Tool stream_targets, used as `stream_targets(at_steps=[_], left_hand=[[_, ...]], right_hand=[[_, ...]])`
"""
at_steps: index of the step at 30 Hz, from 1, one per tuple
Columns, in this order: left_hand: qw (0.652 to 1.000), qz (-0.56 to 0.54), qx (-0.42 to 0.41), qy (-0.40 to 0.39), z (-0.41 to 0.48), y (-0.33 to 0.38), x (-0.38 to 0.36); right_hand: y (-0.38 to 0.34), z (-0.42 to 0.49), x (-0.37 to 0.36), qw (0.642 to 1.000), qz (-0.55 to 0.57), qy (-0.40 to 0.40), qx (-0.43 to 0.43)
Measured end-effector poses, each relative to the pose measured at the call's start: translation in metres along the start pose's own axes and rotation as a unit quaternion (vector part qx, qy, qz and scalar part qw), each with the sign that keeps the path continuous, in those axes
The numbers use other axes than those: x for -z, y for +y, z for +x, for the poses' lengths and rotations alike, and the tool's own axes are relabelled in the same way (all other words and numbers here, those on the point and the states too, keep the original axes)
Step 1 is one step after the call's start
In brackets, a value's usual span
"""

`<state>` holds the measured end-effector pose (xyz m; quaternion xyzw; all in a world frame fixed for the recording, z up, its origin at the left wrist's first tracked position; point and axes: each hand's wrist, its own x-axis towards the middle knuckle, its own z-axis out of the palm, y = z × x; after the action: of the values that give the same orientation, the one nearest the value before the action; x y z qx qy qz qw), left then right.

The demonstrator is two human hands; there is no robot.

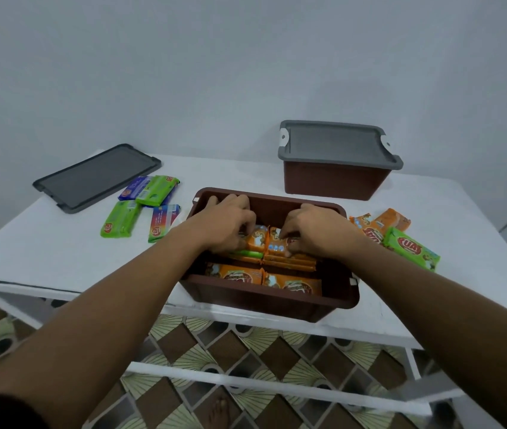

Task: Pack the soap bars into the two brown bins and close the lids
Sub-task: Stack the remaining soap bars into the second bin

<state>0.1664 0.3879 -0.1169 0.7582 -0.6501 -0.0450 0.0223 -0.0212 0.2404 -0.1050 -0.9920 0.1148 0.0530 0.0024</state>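
An open brown bin (264,300) stands at the table's front edge, holding several orange soap bars (292,284) and a green one. Both hands are inside it. My left hand (225,222) grips an orange bar (256,238) with curled fingers. Beside it, my right hand (314,232) pinches another orange bar (275,244). A second brown bin (335,181) stands at the back right with its grey lid (335,145) on. A loose grey lid (97,178) lies flat at the back left.
Green and blue soap bars (153,191) lie on the white table (45,243) left of the open bin. Orange and green bars (411,250) lie at its right. A white wall rises behind. Patterned floor tiles and a bare foot show below the table frame.
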Motion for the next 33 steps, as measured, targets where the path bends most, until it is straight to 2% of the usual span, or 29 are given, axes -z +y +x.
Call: stream_targets(at_steps=[6, 13, 18, 21, 23, 26, 33], left_hand=[[1.0, -0.012, -0.005, -0.008, 0.004, -0.004, 0.0], [1.0, 0.009, -0.013, -0.019, 0.002, -0.002, 0.002], [0.999, -0.009, -0.028, -0.019, 0.0, 0.0, 0.01], [0.991, -0.126, -0.04, 0.023, -0.001, -0.006, 0.021], [0.984, -0.161, -0.045, 0.064, -0.003, -0.014, 0.033], [0.98, -0.164, -0.044, 0.104, -0.007, -0.036, 0.053], [0.984, -0.15, -0.009, 0.093, -0.03, -0.103, 0.079]], right_hand=[[-0.002, 0.002, 0.003, 0.999, -0.015, -0.035, 0.036], [-0.004, 0.004, 0.002, 0.992, -0.089, 0.012, 0.093], [-0.009, 0.01, 0.005, 0.996, -0.038, 0.025, 0.08], [-0.017, 0.019, 0.018, 0.995, 0.046, 0.064, 0.054], [-0.026, 0.031, 0.033, 0.991, 0.071, 0.106, 0.038], [-0.041, 0.052, 0.055, 0.986, 0.078, 0.14, 0.034], [-0.076, 0.116, 0.073, 0.977, 0.128, 0.16, 0.058]])
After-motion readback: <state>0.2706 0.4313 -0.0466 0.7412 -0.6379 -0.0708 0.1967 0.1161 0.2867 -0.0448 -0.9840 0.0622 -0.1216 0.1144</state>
